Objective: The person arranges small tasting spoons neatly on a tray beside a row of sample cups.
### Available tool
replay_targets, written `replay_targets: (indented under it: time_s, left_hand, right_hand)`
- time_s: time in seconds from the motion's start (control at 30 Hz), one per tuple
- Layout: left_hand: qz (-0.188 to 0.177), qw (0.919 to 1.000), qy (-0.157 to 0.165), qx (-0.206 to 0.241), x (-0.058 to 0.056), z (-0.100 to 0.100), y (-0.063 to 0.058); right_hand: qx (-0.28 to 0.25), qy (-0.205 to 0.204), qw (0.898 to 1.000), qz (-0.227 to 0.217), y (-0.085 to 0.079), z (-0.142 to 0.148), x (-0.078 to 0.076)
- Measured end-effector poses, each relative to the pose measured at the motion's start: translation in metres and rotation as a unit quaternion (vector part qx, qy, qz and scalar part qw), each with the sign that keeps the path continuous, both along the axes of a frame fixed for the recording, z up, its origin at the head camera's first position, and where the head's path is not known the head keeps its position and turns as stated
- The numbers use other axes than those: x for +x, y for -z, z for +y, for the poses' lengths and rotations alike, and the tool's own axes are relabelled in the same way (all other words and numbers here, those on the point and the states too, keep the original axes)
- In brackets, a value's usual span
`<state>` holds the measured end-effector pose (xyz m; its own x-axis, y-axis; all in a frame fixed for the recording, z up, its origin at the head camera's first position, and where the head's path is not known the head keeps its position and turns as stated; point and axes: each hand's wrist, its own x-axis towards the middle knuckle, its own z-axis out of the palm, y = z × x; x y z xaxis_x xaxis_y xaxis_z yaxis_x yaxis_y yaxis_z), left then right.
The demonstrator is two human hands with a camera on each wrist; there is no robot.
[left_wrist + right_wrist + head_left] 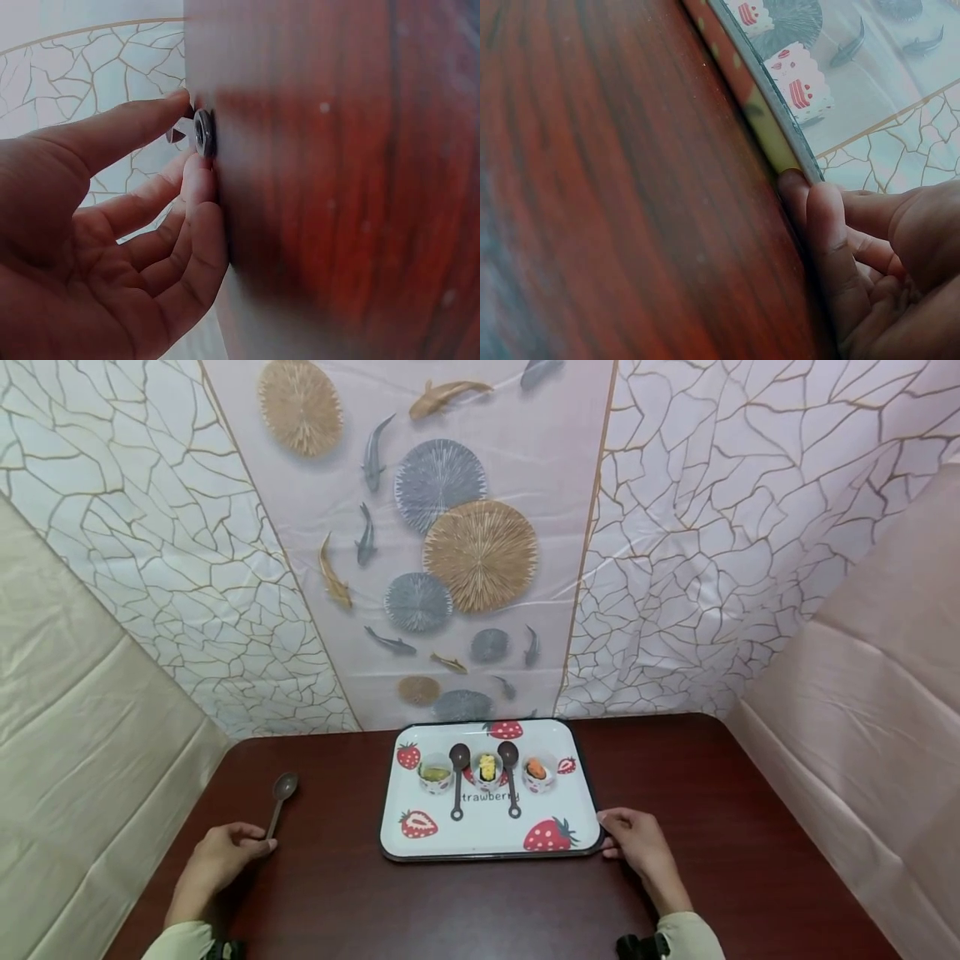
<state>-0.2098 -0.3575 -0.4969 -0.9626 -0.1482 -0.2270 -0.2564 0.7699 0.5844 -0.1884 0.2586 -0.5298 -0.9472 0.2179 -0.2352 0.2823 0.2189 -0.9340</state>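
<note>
Pinching the ring end of a dark spoon [283, 788], the person's left hand [225, 857] is low over the left of the table [337, 827], thumb and fingers narrowed about the handle. The spoon's bowl points away from the person; whether it is lifted at all, I can't tell from where I stand. It looks like light, stiff plastic, smooth enough to twist in a loose pinch, so I'd hold it a little farther up the handle, between thumb and 2 fingers.

Across from it, the right hand [636, 843] grips the near right corner of the strawberry-printed tray [480, 837], which lies on the table's far side near the patterned cloth [480, 635]. The tray seems rigid and fairly light, with a slick face; 1 corner would do for a slide, but a lift calls for both short sides.

On it stand 3 small cups, the left cup [435, 787], the middle cup [487, 785] and the right cup [537, 782], each with food inside, and 2 more dark spoons lie between them. Those cups look thin and easily crushed, best held gently low on the wall.
</note>
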Motion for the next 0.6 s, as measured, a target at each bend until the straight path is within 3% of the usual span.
replay_targets:
  time_s: [0.43, 0.6]
  left_hand:
    - [-0.003, 0.9996, -0.003, -0.029, 0.004, 0.01, -0.001]
    - [-0.008, 0.9999, -0.01, 0.004, 0.004, 0.014, 0.0]
  right_hand:
    - [0.0, 0.001, 1.0, 0.0, 0.002, 0.001, 0.0]
    - [0.001, 0.002, 1.0, 0.0, 0.001, 0.001, -0.001]
